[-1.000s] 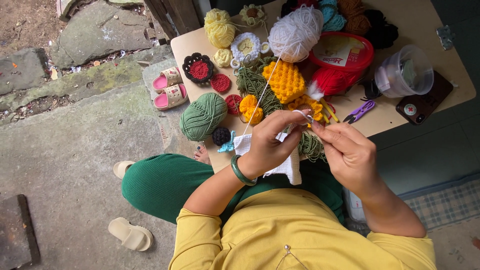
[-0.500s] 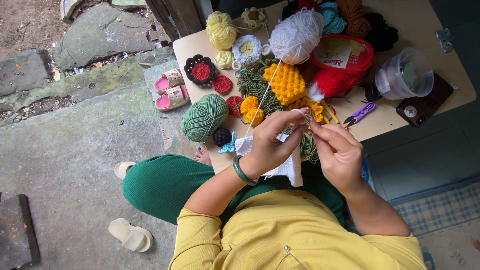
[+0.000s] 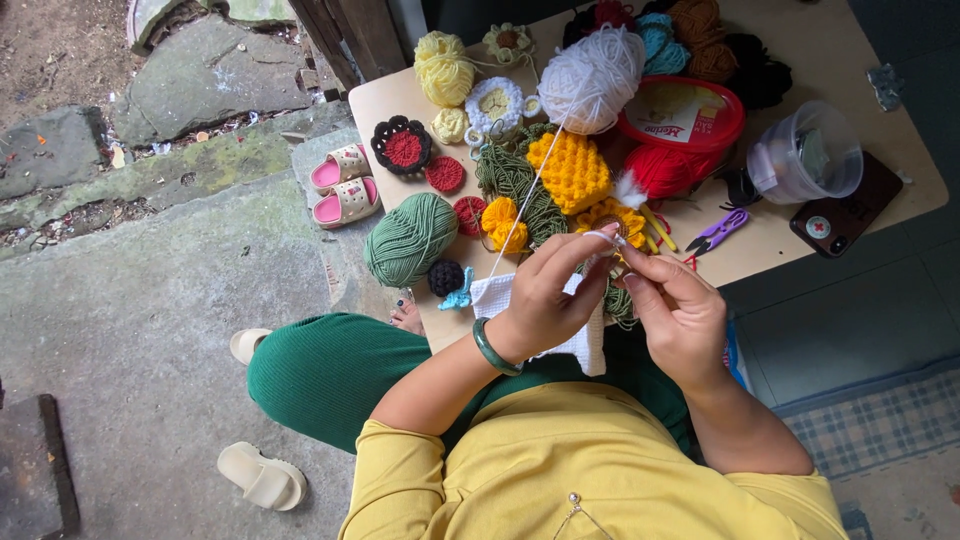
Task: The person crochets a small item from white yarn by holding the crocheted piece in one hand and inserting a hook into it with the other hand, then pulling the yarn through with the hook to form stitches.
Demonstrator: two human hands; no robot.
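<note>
A person in a yellow top and green trousers sat at a small table (image 3: 800, 245), seen from above. Both hands met over the table's near edge. The left hand (image 3: 545, 300), with a green bangle (image 3: 495, 348) at the wrist, was curled with its fingertips pinched on a white crochet piece (image 3: 585, 345), which hung from under the hand over the table edge toward the lap. The right hand (image 3: 680, 315) was just beside it, fingers closed together at the top of the same piece; whether it held a hook I could not tell. A white strand (image 3: 530, 195) ran from the hands up across the table to a white yarn ball (image 3: 592, 80) at the far side.

A green yarn ball (image 3: 410, 238) lay left of the hands, with a small dark piece (image 3: 446, 277) beside it. Beyond the hands lay a yellow bobbled square (image 3: 570, 170), a yellow flower (image 3: 503, 222), flat red rounds (image 3: 445, 173) and a pale yellow ball (image 3: 442, 68). To the right were a red-lidded tub (image 3: 682, 115), purple snips (image 3: 718, 232), a clear cup (image 3: 808, 155) and a phone (image 3: 845, 210). Pink sandals (image 3: 340, 185) sat on the stone ground left of the table.
</note>
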